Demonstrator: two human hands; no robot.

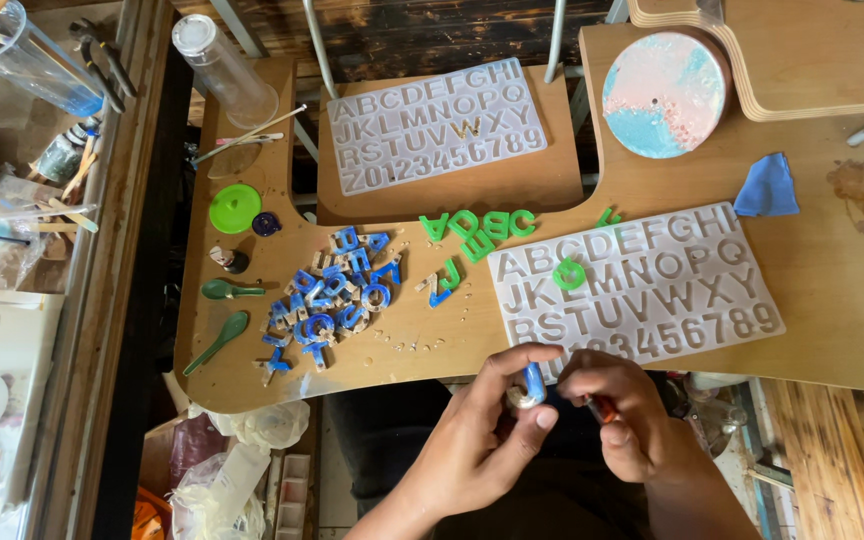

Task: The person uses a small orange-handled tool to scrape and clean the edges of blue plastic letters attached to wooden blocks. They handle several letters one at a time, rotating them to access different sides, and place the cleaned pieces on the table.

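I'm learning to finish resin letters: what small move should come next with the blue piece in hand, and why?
Probably bring the red-handled tool in the right hand against the edge of the blue letter piece. The left hand pinches it up, and the tool sits just beside it, apparently not yet touching.

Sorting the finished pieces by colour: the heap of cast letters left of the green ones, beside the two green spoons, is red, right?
Not red. The head view shows the heap of cast letters is blue; it does lie left of the green letters, beside the two green spoons.
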